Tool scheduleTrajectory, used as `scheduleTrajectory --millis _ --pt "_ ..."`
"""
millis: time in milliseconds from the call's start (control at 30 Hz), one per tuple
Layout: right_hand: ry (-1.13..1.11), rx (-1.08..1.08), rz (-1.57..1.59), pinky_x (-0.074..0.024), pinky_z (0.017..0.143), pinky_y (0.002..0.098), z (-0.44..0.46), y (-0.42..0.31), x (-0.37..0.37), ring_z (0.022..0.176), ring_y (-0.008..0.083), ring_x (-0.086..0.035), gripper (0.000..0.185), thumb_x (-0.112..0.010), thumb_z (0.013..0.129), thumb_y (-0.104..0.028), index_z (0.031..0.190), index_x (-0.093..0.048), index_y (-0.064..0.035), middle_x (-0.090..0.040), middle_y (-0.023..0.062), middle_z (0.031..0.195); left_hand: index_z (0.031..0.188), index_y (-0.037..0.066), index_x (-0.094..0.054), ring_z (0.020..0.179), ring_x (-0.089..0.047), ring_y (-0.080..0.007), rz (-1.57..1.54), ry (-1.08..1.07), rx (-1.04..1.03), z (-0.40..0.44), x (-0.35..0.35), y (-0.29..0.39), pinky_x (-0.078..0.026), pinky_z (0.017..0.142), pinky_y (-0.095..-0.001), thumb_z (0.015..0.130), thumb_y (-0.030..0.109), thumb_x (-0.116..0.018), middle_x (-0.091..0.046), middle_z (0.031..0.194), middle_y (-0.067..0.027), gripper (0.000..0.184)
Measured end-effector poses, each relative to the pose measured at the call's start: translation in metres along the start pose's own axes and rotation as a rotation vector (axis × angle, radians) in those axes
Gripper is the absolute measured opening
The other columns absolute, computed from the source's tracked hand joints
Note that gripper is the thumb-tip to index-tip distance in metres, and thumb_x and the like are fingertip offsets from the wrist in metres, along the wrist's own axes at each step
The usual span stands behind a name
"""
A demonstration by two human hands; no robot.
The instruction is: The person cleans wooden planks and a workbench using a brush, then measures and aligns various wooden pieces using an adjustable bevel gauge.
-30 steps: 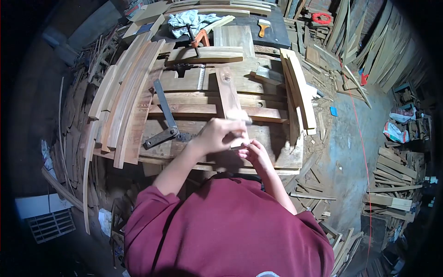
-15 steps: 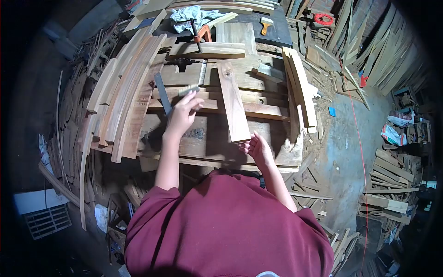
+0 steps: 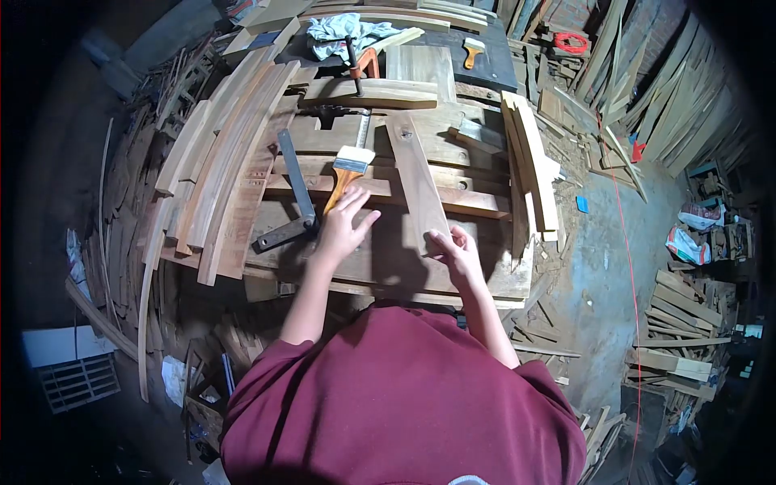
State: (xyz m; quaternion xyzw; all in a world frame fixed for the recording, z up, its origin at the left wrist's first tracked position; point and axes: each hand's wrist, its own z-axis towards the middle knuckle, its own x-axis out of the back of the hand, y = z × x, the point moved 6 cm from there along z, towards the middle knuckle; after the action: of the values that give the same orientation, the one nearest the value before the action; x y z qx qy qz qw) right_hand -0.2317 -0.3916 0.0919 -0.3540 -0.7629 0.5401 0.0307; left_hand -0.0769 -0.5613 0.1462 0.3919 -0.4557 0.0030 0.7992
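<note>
The right grip (image 3: pixel 454 255) is closed on the near end of a flat board (image 3: pixel 418 182), its thumb on the upper face and its fingers at the end and edge. The left grip (image 3: pixel 345 222) is loose and fairly wide, its fingers spread over the lower handle of a paintbrush (image 3: pixel 350 166) and its thumb well off the handle; whether the fingertips press on it cannot be told.

With 12 o'clock pointing away from the person, the board slants from the right grip toward 11 o'clock, over the desk (image 3: pixel 487 242). The paintbrush lies at 12 o'clock from the left grip, pale bristles at the far end, just beside the board but apart from it. At 10 o'clock from the left grip is a two-armed metal tool (image 3: pixel 295 178), spread into a V, and beyond it a row of long wood strips (image 3: pixel 234 153). More upright-set strips (image 3: pixel 529 162) stand at 1 o'clock from the right grip.

Farther out, at 11 o'clock from the board's middle, a thick wood block (image 3: pixel 388 95) lies beside an orange clamp (image 3: pixel 369 65). Past these, at 12 o'clock, are a crumpled light-blue cloth (image 3: pixel 343 36) and a second brush (image 3: pixel 470 58).
</note>
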Motion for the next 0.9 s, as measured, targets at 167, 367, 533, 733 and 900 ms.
scheduleTrajectory --millis 167,367,533,733,900 --pt "0.238 0.474 -0.735 -0.0481 0.061 0.027 -0.028 -0.043 0.018 0.07 0.0159 -0.062 0.033 -0.069 0.075 -0.013 0.101 -0.057 0.0031 -0.064 0.0136 0.082 0.12 -0.003 -0.051 0.088 -0.065 -0.0201 -0.604 0.013 0.267 0.005 -0.046 -0.004 -0.051 0.076 -0.0292 0.087 0.025 -0.061 -0.064 0.102 -0.0191 0.045" --pt "0.287 0.558 -0.979 -0.0468 0.061 0.0377 -0.061 -0.053 0.014 0.067 0.0325 -0.058 0.031 -0.067 0.07 -0.006 0.097 -0.054 0.0017 -0.056 0.0171 0.073 0.121 -0.004 -0.05 0.078 -0.066 -0.0226 -0.451 -0.053 0.36 0.024 -0.077 0.017 -0.052 0.068 -0.0307 0.08 0.046 -0.065 -0.064 0.091 -0.0211 0.066" --pt "0.217 0.545 -0.994 -0.0447 0.063 0.0443 -0.06 -0.008 0.024 0.072 0.04 -0.056 0.025 -0.061 0.075 -0.006 0.094 -0.047 0.0006 -0.055 0.0213 0.076 0.11 -0.008 -0.05 0.07 -0.062 -0.0421 -0.15 0.127 0.172 0.032 -0.077 0.045 -0.05 0.061 -0.0453 0.075 0.054 -0.064 -0.06 0.074 -0.029 0.073" --pt "0.277 0.492 -1.117 -0.0483 0.059 0.0466 -0.058 0.019 0.028 0.072 0.041 -0.058 0.044 -0.06 0.073 -0.009 0.113 -0.043 0.0002 -0.056 0.0225 0.086 0.094 -0.006 -0.051 0.071 -0.061 -0.0435 -0.054 0.048 0.283 0.041 -0.074 0.055 -0.05 0.061 -0.0463 0.071 0.052 -0.068 -0.06 0.073 -0.0284 0.065" --pt "0.191 0.429 -1.21 -0.0489 0.067 0.0425 -0.065 -0.018 0.02 0.079 0.036 -0.06 0.041 -0.069 0.074 -0.025 0.103 -0.052 -0.0005 -0.058 0.0196 0.087 0.093 -0.005 -0.052 0.069 -0.062 -0.0414 0.002 0.158 0.292 0.047 -0.071 0.053 -0.052 0.062 -0.0454 0.07 0.048 -0.069 -0.061 0.07 -0.0267 0.06"
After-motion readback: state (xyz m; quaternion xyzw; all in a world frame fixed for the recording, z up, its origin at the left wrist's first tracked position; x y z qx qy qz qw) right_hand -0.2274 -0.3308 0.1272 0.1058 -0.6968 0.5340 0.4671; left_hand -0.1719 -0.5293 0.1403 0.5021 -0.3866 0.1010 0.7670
